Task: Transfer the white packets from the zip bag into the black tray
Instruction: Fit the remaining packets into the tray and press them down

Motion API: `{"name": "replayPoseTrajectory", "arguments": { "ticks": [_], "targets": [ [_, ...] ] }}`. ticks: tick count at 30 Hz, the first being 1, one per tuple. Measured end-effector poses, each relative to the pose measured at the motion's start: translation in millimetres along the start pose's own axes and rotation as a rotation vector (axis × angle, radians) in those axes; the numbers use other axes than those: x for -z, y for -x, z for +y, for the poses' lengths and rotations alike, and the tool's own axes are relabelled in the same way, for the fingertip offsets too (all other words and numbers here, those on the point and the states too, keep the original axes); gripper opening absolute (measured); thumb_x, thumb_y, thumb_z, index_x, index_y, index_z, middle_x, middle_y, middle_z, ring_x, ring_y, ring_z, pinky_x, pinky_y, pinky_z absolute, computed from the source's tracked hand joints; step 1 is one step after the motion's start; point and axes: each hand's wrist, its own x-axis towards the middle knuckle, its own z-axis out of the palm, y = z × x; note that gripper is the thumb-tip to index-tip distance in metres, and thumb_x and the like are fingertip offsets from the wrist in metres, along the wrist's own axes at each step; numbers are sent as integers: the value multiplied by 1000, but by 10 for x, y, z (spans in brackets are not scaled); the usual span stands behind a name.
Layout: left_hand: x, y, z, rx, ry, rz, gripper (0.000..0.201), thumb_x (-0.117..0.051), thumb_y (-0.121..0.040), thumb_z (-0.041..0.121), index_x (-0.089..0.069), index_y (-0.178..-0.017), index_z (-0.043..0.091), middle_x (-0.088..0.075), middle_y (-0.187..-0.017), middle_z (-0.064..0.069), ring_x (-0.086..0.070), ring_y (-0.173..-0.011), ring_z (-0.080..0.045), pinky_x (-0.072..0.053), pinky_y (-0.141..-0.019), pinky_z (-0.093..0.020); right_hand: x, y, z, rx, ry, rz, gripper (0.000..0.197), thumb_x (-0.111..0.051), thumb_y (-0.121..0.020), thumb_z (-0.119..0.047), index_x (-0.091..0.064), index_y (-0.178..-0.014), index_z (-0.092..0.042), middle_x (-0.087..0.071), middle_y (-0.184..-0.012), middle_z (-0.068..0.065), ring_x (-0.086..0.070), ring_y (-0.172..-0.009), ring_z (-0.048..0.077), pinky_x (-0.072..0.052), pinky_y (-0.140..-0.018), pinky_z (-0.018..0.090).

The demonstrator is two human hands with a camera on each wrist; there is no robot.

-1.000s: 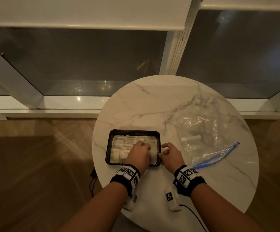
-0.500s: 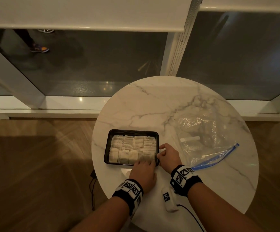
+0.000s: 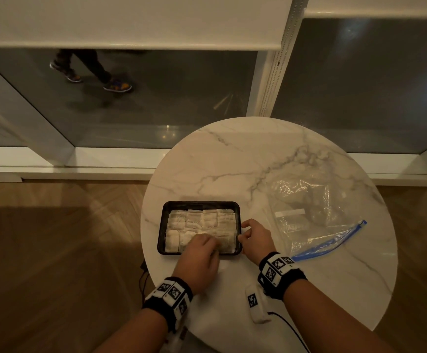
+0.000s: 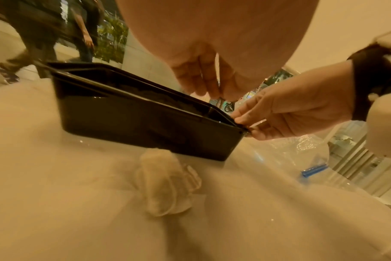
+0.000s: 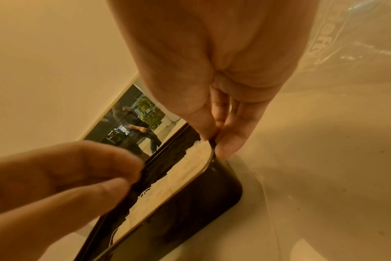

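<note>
The black tray [image 3: 237, 207] sits on the near left of the round marble table [image 3: 232, 161], packed with rows of white packets [image 3: 202, 220]. My left hand [image 3: 213, 244] reaches over the tray's near right part with fingers and thumb drawn together [image 5: 132, 176]; whether a packet is between them is hidden by blur. My right hand [image 3: 241, 233] pinches the tray's right rim [image 5: 212, 141] between thumb and fingers. The clear zip bag [image 3: 314, 220] with a blue zipper lies flat to the right. A few loose white packets [image 4: 165, 183] lie on the table against the tray's near wall.
A white tagged device [image 3: 257, 304] with a black cable lies at the table's near edge between my wrists. Behind the table is a glass window wall, with a person's legs [image 3: 90, 70] walking outside. Wooden floor surrounds the table.
My left hand drew back from the tray to the table by its near edge, then came forward over the tray again. The right hand stayed on the tray's right rim.
</note>
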Motion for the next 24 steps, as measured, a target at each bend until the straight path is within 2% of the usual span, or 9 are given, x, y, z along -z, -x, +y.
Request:
{"name": "replayPoseTrajectory", "arguments": {
  "ticks": [2, 4, 5, 9, 11, 14, 18, 21, 24],
  "targets": [
    [72, 161, -83, -13, -32, -16, 14, -58, -93, 37, -64, -94, 25, -59, -91, 11, -50, -86, -6, -45, -74, -22, 3, 1, 0, 0, -7, -7, 23, -62, -90, -4, -61, -110, -14, -58, -69, -4, -60, -69, 14, -58, -74, 34],
    [83, 342, -193, 5, -93, -110, 25, -52, -92, 50, -62, -88, 27, -58, -83, 11, -51, -76, -7, -45, -65, -23, 12, 3, -3, 0, -13, -14, 22, -62, -90, -4, -61, -109, -14, -58, -68, -4, -60, -69, 14, -58, -77, 37],
    [68, 421, -251, 39, -123, -170, 30, -49, -92, 53, -60, -87, 26, -58, -84, 10, -53, -76, -9, -45, -65, -25, 15, 4, -5, 1, -16, -16, 22, -62, -90, -4, -60, -110, -14, -58, -68, -4, -60, -69, 14, -58, -77, 37],
    [-59, 593, -438, 231, -204, -308, 34, -48, -93, 55, -58, -106, 26, -58, -106, 5, -56, -99, -17, -48, -78, -31, 9, -1, -6, 3, -21, -22, 23, -62, -90, -5, -60, -111, -13, -59, -70, -4, -61, -71, 16, -58, -77, 36],
    [-115, 602, -478, 286, -203, -335, 36, -50, -93, 55, -57, -113, 26, -58, -111, 4, -56, -103, -18, -49, -82, -32, 13, -2, -2, 7, -13, -19, 23, -62, -90, -5, -61, -111, -13, -58, -69, -4, -60, -69, 15, -58, -77, 36],
    [-155, 549, -453, 344, -144, -311, 39, -55, -88, 54, -57, -117, 27, -59, -116, 4, -58, -104, -17, -50, -87, -31, 24, -2, -4, 0, -9, -29, 22, -62, -90, -5, -60, -110, -14, -59, -70, -3, -59, -68, 12, -56, -74, 32],
    [-198, 420, -396, 513, -42, -206, 53, -59, -79, 66, -61, -114, 27, -64, -109, 5, -63, -99, -16, -52, -85, -26, 31, -8, -13, -8, -11, -33, 22, -62, -90, -5, -59, -109, -16, -60, -72, -3, -61, -70, 13, -57, -74, 32],
    [-224, 345, -427, 608, -37, -201, 49, -67, -77, 59, -64, -112, 24, -68, -108, 4, -65, -101, -17, -54, -87, -30, 33, -13, -13, -18, -23, -42, 22, -61, -90, -5, -59, -109, -16, -62, -72, -2, -62, -70, 13, -56, -72, 30],
    [-229, 287, -430, 666, -20, -227, 41, -72, -77, 53, -67, -102, 21, -69, -100, 3, -66, -94, -17, -56, -84, -32, 45, -6, -14, -10, -18, -51, 22, -61, -90, -5, -58, -109, -16, -62, -72, -2, -62, -70, 12, -55, -71, 28]
  ]
}}
